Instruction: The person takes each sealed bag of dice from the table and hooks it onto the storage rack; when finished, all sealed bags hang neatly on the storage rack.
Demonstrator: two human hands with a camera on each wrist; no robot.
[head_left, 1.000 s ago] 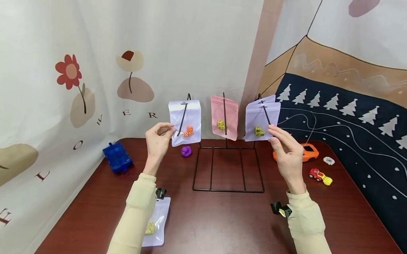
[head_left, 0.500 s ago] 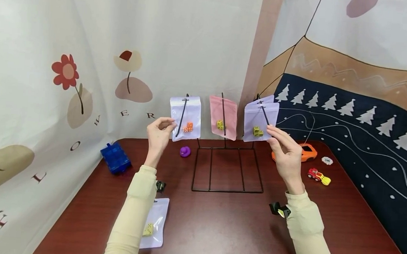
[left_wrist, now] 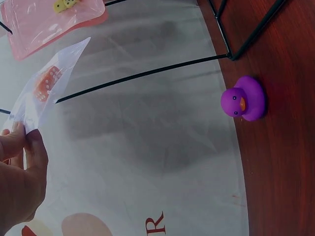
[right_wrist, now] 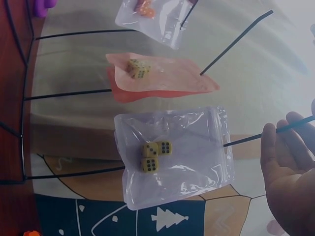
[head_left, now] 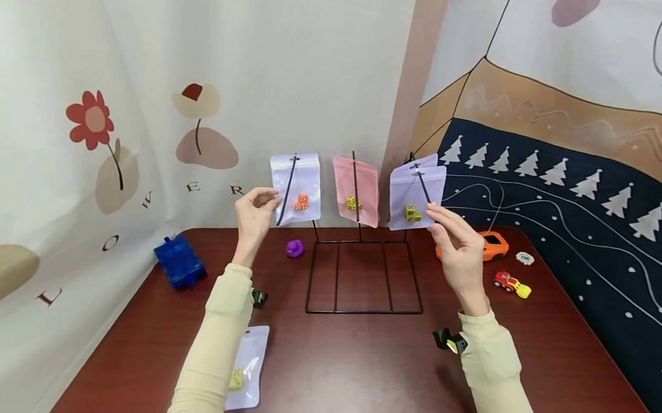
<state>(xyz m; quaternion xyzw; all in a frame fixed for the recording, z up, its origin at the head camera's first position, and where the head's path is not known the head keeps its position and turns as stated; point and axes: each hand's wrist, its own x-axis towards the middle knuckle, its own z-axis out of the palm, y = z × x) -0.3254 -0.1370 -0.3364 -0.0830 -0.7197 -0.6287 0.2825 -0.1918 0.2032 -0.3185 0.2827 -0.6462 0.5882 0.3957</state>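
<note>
My left hand (head_left: 254, 218) pinches the edge of a pale lilac zip bag (head_left: 308, 183) with orange dice inside, which hangs on the left hook of a black wire rack (head_left: 363, 312). On the middle hook hangs a pink zip bag (head_left: 367, 177) with yellow dice. Two lilac bags hang on the right hook, the front bag (right_wrist: 197, 142) holding yellow dice (right_wrist: 150, 150). My right hand (head_left: 460, 260) holds that hook's free end between thumb and fingers; in the right wrist view, the hook rod (right_wrist: 246, 140) runs from the bag to the fingertips.
Another lilac bag (head_left: 252, 352) with yellow dice lies beside the left forearm. A blue box (head_left: 179, 261) and purple rubber duck (head_left: 294, 249) sit left of the rack. At right are an orange toy car (head_left: 494, 246), a white chip (head_left: 525, 258) and a red-yellow toy truck (head_left: 511, 284).
The orange-dice bag has moved up and back along the left hook, the left hand rising slightly with it. My right hand stays at the right hook's end. The head view has turned slightly.
</note>
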